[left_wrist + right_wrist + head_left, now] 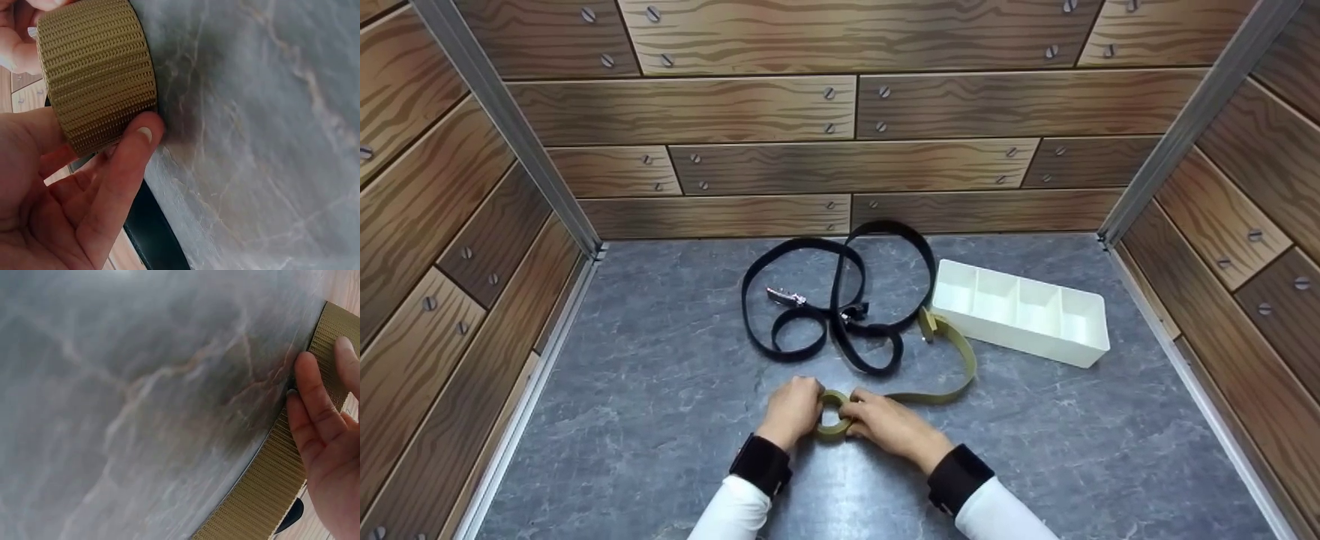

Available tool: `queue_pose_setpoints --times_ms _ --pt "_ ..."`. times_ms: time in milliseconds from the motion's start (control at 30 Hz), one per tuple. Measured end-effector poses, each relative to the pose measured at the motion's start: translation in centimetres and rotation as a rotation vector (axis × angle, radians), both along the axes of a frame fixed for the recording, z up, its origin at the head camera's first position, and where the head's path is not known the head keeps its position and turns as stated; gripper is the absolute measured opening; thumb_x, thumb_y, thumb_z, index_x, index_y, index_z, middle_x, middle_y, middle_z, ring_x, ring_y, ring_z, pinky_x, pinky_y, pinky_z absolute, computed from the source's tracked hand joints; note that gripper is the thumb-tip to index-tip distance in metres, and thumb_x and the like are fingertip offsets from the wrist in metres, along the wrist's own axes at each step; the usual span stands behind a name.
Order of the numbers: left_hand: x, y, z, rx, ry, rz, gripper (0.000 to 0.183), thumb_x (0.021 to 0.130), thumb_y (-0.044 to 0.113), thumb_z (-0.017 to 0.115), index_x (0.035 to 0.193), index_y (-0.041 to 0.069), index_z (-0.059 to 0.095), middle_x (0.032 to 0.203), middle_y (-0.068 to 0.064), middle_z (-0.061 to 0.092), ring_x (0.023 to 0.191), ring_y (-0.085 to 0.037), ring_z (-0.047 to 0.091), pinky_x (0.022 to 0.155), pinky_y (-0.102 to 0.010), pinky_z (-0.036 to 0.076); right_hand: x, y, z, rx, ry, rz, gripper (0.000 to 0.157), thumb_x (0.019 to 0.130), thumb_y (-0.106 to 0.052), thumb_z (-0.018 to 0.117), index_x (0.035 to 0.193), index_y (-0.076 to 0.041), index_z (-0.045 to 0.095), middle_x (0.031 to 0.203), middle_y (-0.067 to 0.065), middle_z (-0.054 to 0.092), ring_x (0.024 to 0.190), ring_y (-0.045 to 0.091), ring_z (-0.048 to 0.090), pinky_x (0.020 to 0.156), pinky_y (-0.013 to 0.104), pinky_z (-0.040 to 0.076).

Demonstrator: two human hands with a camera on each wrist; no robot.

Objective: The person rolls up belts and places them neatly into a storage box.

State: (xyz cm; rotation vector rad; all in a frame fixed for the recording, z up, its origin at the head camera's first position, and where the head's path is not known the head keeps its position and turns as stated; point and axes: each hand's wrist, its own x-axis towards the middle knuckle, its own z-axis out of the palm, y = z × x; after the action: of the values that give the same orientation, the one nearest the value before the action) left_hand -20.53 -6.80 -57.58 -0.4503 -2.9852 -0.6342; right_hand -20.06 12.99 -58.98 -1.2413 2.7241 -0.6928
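Note:
A khaki webbing belt (969, 367) stands on its edge on the grey floor, its near end coiled into a small ring. My left hand (793, 411) holds the coil from the left; in the left wrist view its ribbed outer face (98, 73) lies between thumb and fingers. On the coil's right side my right hand (894, 424) pinches the webbing, and in the right wrist view the strap (270, 478) runs out past its fingers. From there the loose length curves right and back to its buckle end (930, 324), close to a white tray.
Two black belts (746, 300) with metal buckles lie in overlapping loops beyond the hands. The white tray (1020, 341) with several compartments stands at the right. Wood-patterned walls (840, 169) enclose the floor (645, 420) at the back and sides.

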Motion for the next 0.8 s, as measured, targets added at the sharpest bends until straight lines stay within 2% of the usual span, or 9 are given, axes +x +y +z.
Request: queue_pose_setpoints --times_ms 233,433,667,800 --pt "0.32 0.15 -0.26 0.074 0.001 0.056 0.018 0.076 0.006 0.074 0.065 0.007 0.060 0.069 -0.011 0.064 0.064 -0.033 0.064 0.057 -0.044 0.051 0.05 0.12 -0.20 0.035 -0.035 -0.026 0.010 0.092 -0.026 0.067 0.099 -0.019 0.063 0.092 -0.006 0.048 0.072 0.007 0.049 0.064 0.024 0.045" --pt "0.07 0.22 -0.17 0.047 0.010 0.055 0.017 0.076 0.002 0.070 0.063 0.007 0.061 0.070 -0.013 0.065 0.065 -0.034 0.065 0.057 -0.044 0.051 -0.26 0.21 0.12 0.037 -0.047 -0.025 0.017 0.093 -0.025 0.065 0.108 -0.017 0.065 0.096 -0.006 0.051 0.075 0.007 0.051 0.067 0.026 0.047" --pt "0.18 0.15 0.06 0.066 -0.003 0.079 0.018 0.076 0.004 0.072 0.063 0.007 0.059 0.070 -0.013 0.065 0.064 -0.035 0.064 0.056 -0.045 0.051 -0.32 -0.24 0.14 0.044 0.000 -0.016 0.014 0.093 -0.030 0.065 0.098 -0.018 0.062 0.091 -0.006 0.046 0.070 0.006 0.047 0.062 0.024 0.043" --pt "-0.12 -0.07 0.28 0.033 -0.027 0.054 0.018 0.076 0.002 0.070 0.062 0.007 0.060 0.070 -0.012 0.065 0.063 -0.034 0.064 0.056 -0.045 0.050 -0.48 -0.18 0.06 0.030 0.000 -0.005 0.016 0.094 -0.029 0.064 0.104 -0.017 0.064 0.091 -0.006 0.047 0.069 0.006 0.047 0.062 0.023 0.043"
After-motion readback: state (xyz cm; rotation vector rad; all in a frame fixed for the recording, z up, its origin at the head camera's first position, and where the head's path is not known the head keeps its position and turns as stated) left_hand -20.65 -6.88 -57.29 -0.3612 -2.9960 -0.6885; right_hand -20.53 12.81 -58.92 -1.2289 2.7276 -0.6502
